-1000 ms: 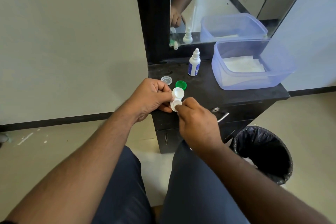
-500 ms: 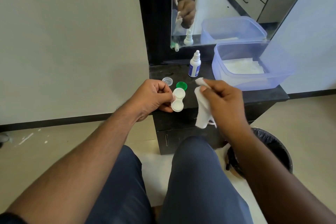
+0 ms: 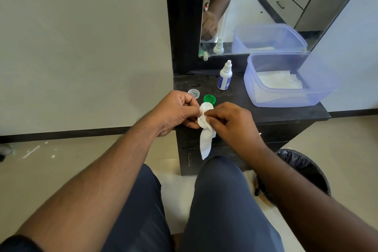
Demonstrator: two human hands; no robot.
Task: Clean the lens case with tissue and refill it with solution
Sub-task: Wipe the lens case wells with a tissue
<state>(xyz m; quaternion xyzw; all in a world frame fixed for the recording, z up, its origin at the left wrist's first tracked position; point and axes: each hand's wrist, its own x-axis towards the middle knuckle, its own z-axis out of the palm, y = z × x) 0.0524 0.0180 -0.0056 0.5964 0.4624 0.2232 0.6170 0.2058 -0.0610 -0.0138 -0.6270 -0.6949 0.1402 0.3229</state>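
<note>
Lens case (image 3: 205,114), white, two round wells joined end to end, held in the air in front of the near edge of the black vanity top (image 3: 286,112); long axis runs near-to-far, a little tilted, open wells facing up toward the person. Far well sticks out past both grips, bare; near well partly covered by fingers. Left hand (image 3: 176,111) comes in from the left side of the case, knuckles up, fingers curled, thumb and fingertips pinching the case at its waist and left rim; forearm stretched forward over the left thigh. Right hand (image 3: 233,122) meets it from the other side, back of hand up, fingers curled and bunched round a white tissue (image 3: 206,143), fingertips pressing it on the near well. The tissue's loose tail hangs straight down below the two grips, in front of the cabinet drawers. Just beyond the grips, on the top: green cap (image 3: 209,99) directly behind the far well, clear cap (image 3: 194,93) behind the left knuckles. Further back, solution bottle (image 3: 225,76) upright, white nozzle up, blue label. Off to the right of the right hand and further back, translucent blue tub (image 3: 286,98) with folded white tissues inside. Below and right of the right forearm, black-lined bin (image 3: 306,165) on the floor. Mirror (image 3: 255,6) behind the bottle.
</note>
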